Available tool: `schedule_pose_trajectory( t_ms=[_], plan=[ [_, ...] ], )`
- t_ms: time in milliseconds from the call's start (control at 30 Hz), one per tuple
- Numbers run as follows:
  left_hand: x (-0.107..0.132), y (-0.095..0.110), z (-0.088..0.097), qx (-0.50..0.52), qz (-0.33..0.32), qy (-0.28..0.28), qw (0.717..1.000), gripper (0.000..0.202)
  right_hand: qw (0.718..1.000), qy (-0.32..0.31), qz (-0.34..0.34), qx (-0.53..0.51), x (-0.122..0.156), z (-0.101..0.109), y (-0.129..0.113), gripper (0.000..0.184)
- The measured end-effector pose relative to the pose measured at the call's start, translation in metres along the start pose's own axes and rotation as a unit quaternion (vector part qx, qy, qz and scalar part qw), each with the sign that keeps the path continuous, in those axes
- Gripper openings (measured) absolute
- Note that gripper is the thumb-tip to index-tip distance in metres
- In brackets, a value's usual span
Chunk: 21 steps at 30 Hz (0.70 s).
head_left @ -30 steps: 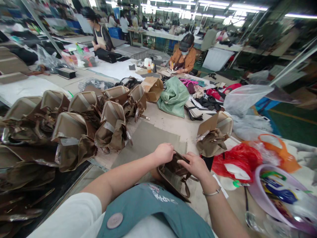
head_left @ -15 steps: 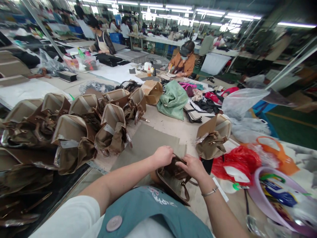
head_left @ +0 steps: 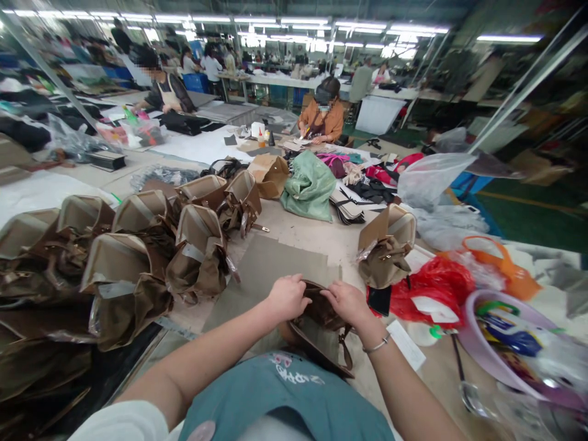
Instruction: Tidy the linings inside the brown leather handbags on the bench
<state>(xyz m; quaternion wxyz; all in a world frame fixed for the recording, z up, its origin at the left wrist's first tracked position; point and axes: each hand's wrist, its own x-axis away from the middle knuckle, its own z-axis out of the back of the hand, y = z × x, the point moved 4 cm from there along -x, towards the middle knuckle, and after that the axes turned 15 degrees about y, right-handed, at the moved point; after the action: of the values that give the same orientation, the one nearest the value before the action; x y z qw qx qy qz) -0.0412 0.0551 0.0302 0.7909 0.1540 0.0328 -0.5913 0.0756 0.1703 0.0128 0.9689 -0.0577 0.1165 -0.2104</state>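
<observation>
Brown handbag [head_left: 313, 340] stood open between the hands

The handbag was just in front of the person's teal apron [head_left: 285, 386], with its mouth turned upward. Both hands were closed on its far rim: the left hand [head_left: 288, 298] pinched the left part, and the right hand [head_left: 347, 301] gripped the right part, thumb over the edge. Only a narrow gap separated them, and the bag's interior lay below and between them. A brown strap [head_left: 346, 351] hung beneath the right hand. Whether the base touched the counter [head_left: 294, 225] could not be told.

Beyond the left hand, a grey sheet [head_left: 271, 257] lay flat. Further left stood a cluster of olive-brown bags [head_left: 126, 306]; one similar bag [head_left: 384, 263] stood beyond the right hand, beside a red plastic bag [head_left: 432, 283]. A white paper slip [head_left: 408, 344] lay near the right wrist, with a lilac basin [head_left: 469, 343] farther right.
</observation>
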Motion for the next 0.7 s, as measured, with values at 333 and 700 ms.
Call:
schedule_pose_trajectory(
  t_ms=[333, 700],
  plan=[
    [-0.016, -0.005, -0.007, 0.004, 0.019, -0.004, 1.000, 0.033, 1.000, -0.005, -0.018, -0.009, 0.007, 0.001, -0.001, 0.046],
    [-0.018, -0.004, -0.003, 0.000, 0.037, -0.008, 0.999, 0.035, 1.000, 0.013, 0.000, -0.011, 0.007, -0.002, -0.004, 0.045]
  ],
)
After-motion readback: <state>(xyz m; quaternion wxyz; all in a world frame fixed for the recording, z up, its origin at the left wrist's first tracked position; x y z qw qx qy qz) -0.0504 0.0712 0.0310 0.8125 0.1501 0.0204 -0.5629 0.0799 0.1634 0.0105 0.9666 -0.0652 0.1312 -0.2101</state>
